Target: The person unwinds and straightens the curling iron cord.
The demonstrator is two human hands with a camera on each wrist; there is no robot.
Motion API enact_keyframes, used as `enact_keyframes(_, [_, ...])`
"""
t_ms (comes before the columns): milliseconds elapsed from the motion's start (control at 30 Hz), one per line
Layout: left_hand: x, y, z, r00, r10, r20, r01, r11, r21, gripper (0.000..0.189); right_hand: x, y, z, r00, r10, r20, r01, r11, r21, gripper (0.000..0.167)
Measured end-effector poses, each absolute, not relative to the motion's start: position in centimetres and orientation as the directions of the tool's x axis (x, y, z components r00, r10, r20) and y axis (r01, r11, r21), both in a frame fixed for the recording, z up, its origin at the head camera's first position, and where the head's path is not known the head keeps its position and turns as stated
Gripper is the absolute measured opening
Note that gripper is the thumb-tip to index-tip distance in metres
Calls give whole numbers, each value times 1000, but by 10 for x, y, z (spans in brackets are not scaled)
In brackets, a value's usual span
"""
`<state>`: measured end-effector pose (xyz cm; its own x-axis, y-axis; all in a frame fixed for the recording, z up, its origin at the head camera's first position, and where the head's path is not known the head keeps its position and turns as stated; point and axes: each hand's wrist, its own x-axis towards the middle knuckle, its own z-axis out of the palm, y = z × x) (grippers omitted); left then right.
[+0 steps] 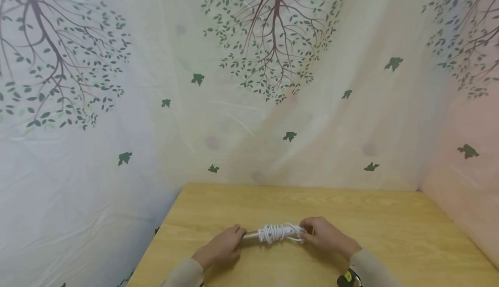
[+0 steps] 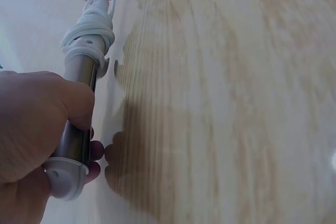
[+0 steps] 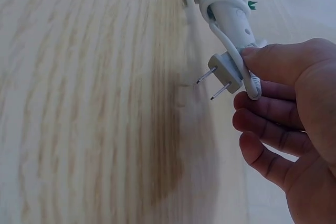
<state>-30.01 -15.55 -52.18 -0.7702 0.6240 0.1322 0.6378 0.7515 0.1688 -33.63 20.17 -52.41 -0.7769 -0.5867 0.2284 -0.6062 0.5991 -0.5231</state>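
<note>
A curling iron [image 1: 252, 236] is held crosswise low over the table, between both hands. My left hand [image 1: 224, 247] grips its metal barrel near the white end cap [image 2: 65, 178], with the thumb on one side and fingers curled underneath. White power cord [image 1: 273, 233] is wound in several loops around the white handle [image 3: 234, 27]. At the handle's far end, my right hand [image 1: 324, 236] pinches the cord end between thumb and index finger, its other fingers loosely bent. The two-prong plug [image 3: 224, 72] sticks out beside that thumb, prongs bare.
A light wooden table [image 1: 218, 204] lies beneath both hands. Behind it and along its sides hang pale sheets [image 1: 249, 148] printed with trees and green birds. A dark wrist strap [image 1: 348, 278] shows at the right sleeve.
</note>
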Motion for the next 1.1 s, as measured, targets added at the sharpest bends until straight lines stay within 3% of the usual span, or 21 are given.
enact_keyframes(167, [-301,-155,-518,-791,600,124,612,763,210,43,-331,203,-517,-783,-570,248,-605,607,-516,15])
enact_keyframes(367, [-300,-157,-513,-780,592,202,626,743,238,34,-322,203,-504,-763,-581,285,-635,588,-501,18])
enact_keyframes(633, [-291,-156,-500,-812,526,254,580,774,254,32,-308,198,-488,-752,-576,322,-652,578,-490,18])
enact_keyframes(1000, [-277,-159,-478,-770,546,331,625,752,213,29,-291,198,-471,-687,-557,466,-726,551,-411,12])
enact_keyframes(1100, [-274,-160,-471,-767,546,337,627,750,209,28,-288,199,-466,-645,-560,520,-761,531,-373,13])
